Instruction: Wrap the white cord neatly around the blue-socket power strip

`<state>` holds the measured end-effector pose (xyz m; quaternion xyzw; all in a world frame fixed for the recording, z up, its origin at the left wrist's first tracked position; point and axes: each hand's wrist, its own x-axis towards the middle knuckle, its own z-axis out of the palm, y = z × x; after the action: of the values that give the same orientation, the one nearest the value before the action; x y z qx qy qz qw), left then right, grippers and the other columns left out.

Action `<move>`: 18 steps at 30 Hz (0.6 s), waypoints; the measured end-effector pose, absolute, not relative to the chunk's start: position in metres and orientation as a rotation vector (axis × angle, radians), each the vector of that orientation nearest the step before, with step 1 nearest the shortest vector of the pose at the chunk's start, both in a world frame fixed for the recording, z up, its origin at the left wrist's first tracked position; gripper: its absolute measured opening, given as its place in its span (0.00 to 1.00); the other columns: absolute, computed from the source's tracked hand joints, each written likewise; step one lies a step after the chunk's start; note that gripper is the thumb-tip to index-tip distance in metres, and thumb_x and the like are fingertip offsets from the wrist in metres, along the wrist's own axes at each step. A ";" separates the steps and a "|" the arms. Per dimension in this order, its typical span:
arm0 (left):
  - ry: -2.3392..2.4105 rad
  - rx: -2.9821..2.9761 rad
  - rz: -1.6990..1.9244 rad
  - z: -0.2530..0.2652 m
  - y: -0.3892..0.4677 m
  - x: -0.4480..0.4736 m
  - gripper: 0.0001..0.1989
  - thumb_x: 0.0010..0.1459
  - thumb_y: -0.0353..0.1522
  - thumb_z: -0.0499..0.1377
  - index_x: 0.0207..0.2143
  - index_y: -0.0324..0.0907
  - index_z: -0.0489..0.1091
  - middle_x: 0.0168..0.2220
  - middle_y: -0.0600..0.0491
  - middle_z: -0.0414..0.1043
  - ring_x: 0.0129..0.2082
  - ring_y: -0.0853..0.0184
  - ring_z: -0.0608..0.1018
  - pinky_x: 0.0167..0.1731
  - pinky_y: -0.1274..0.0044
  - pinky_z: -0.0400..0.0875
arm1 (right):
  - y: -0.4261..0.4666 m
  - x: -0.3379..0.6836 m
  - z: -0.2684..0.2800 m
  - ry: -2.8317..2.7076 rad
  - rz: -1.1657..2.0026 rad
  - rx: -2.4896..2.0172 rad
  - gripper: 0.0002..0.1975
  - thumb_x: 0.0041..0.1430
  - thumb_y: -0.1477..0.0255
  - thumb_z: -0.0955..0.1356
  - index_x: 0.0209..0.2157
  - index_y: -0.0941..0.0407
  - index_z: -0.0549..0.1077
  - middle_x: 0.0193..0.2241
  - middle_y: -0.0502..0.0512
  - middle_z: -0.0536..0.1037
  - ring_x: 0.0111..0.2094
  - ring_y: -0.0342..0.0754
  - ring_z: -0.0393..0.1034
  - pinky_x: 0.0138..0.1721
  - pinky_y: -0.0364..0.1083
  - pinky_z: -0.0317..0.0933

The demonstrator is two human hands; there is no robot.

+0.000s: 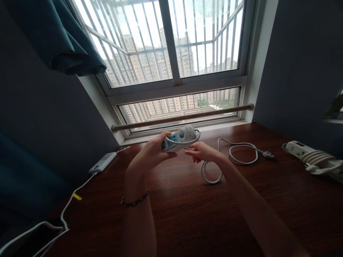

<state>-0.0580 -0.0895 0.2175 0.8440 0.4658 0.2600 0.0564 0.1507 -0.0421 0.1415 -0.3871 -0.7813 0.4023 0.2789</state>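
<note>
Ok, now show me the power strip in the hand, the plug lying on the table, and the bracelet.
Power strip (pixel 178 136): head view, on the middle of its socketed face.
Plug (pixel 268 155): head view, on its body.
Bracelet (pixel 134 203): head view, on its band.

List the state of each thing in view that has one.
Power strip: raised, cord partly looped around it
Left hand: gripping this strip
Right hand: beside it, grip unclear
Plug: lying unplugged
Second power strip: wound with own cord
White device: cable connected
Curtain: bunched aside
Window: looks shut
</note>
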 end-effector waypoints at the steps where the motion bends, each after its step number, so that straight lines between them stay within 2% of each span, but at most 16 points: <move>1: 1.524 2.557 0.824 0.216 -0.086 -0.059 0.32 0.43 0.40 0.64 0.51 0.43 0.60 0.42 0.52 0.69 0.39 0.63 0.72 0.38 0.76 0.64 | -0.043 0.153 0.143 -2.174 1.019 -1.122 0.17 0.52 0.60 0.67 0.33 0.62 0.71 0.15 0.49 0.70 0.16 0.39 0.63 0.20 0.37 0.56; 6: 2.119 2.443 0.757 0.205 -0.070 -0.051 0.34 0.41 0.43 0.64 0.51 0.44 0.61 0.43 0.48 0.70 0.44 0.57 0.71 0.38 0.74 0.63 | -0.062 0.154 0.159 -2.465 0.564 -1.314 0.14 0.50 0.68 0.69 0.37 0.61 0.70 0.24 0.54 0.74 0.24 0.43 0.68 0.26 0.39 0.56; 10: 2.392 2.339 0.709 0.198 -0.066 -0.039 0.32 0.44 0.44 0.62 0.51 0.42 0.62 0.40 0.46 0.71 0.41 0.56 0.73 0.36 0.73 0.63 | -0.081 0.140 0.168 -2.480 0.041 -1.180 0.05 0.55 0.75 0.63 0.32 0.60 0.71 0.28 0.57 0.74 0.30 0.45 0.68 0.29 0.41 0.52; 14: 2.245 2.566 0.508 0.193 -0.064 -0.036 0.29 0.42 0.39 0.64 0.49 0.45 0.64 0.39 0.48 0.72 0.40 0.56 0.73 0.37 0.73 0.62 | -0.088 0.140 0.176 -2.417 -0.133 -1.018 0.08 0.57 0.77 0.61 0.28 0.60 0.71 0.28 0.56 0.73 0.28 0.43 0.65 0.28 0.41 0.49; 18: 1.819 2.754 0.315 0.190 -0.063 -0.033 0.27 0.38 0.35 0.66 0.45 0.47 0.68 0.37 0.51 0.73 0.39 0.59 0.73 0.37 0.75 0.61 | -0.084 0.151 0.181 -2.383 -0.048 -0.852 0.05 0.55 0.75 0.65 0.29 0.58 0.74 0.28 0.51 0.71 0.26 0.39 0.62 0.27 0.40 0.47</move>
<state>-0.0332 -0.0630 0.1895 0.8276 0.5465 0.0946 -0.0870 0.1514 -0.0836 0.1808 -0.3210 -0.8980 -0.0179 0.3004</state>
